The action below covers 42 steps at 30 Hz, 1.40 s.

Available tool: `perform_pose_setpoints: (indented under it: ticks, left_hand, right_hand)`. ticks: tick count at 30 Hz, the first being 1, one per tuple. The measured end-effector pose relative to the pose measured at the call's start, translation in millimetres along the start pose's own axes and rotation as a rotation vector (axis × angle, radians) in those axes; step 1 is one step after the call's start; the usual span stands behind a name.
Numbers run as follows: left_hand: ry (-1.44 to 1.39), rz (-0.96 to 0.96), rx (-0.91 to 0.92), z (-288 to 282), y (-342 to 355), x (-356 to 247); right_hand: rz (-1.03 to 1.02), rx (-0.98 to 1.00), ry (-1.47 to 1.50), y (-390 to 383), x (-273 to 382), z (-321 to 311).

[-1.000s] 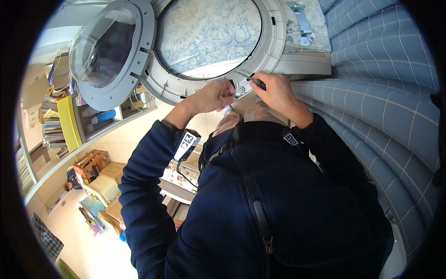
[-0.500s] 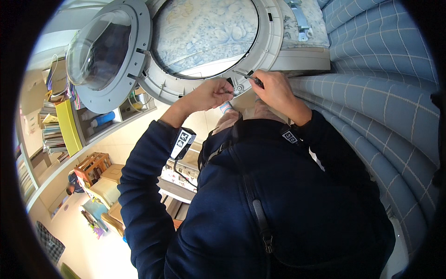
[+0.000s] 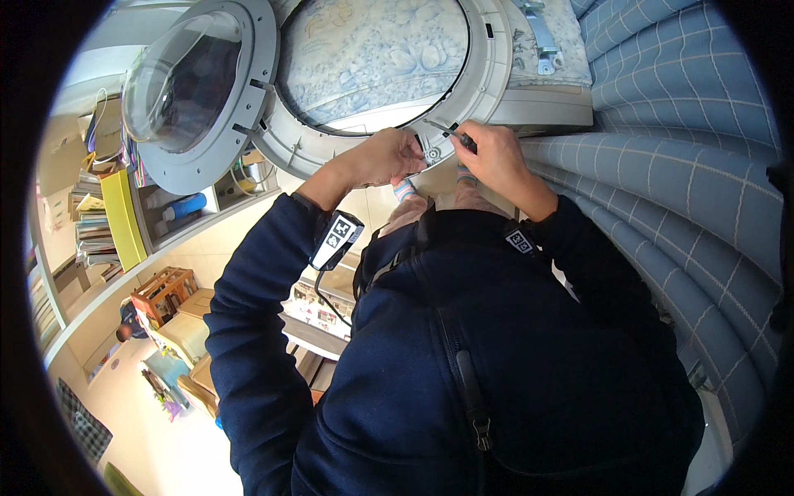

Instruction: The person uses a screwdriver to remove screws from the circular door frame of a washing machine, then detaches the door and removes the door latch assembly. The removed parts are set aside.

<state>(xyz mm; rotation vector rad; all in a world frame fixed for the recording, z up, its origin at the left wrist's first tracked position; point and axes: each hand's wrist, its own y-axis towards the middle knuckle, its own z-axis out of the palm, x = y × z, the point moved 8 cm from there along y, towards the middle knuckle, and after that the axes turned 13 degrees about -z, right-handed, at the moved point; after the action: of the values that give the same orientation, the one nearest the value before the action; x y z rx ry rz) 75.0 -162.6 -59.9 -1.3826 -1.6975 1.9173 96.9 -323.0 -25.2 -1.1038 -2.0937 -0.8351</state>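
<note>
since earlier: both hands edged toward the lower rim of the grey door ring [image 3: 493, 78] | right hand [image 3: 496, 159] pinching screwdriver [image 3: 451, 132], tip at the rim | left hand [image 3: 387, 157] curled, fingers touching the rim fitting [image 3: 432, 154] between the hands | likely mid-screw work

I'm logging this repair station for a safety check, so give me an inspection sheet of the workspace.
Surface: grey front panel of a washing machine, lying on a blue checked cover.
Job's things: round door ring with a small fitting; thin dark-handled tool.
Clutter: open door with glass bowl; metal hinge bracket.
Hands: left hand pinches at the fitting; right hand holds the tool.
Cables: black strap with tag at the left sleeve.
Surroundings: shelves with books, wooden crate.
</note>
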Motion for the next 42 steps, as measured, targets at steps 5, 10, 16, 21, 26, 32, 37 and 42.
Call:
perform_pose_setpoints:
  ticks: [5, 10, 16, 21, 26, 32, 37, 42]
  left_hand:
    - [0.025, 0.083, 0.002, 0, -1, -4]
    - [0.014, 0.145, 0.066, 1, -5, -7]
    - [-0.033, 0.038, 0.07, 1, -3, -2]
    - [-0.066, 0.189, -0.021, 4, 0, 2]
    - [-0.029, 0.265, -0.145, 6, -3, 9]
    - [-0.11, 0.166, -0.13, 8, -6, 14]
    - [-0.252, 0.207, -0.053, 10, -10, 6]
    - [-0.192, 0.234, -0.112, 10, -15, 1]
  right_hand:
    - [0.003, -0.017, -0.014, -1, -2, 1]
    - [-0.017, 0.006, -0.047, 1, 1, 1]
    - [0.476, 0.402, 0.48, -18, -2, 28]
    - [0.622, 0.548, 0.694, -17, 9, 33]
    - [0.685, 0.456, 0.973, -22, 15, 37]
    - [0.676, 0.37, 0.952, -25, 8, 40]
    - [0.628, 0.464, 0.737, -16, -3, 46]
    - [0.678, 0.427, 0.799, -13, -5, 45]
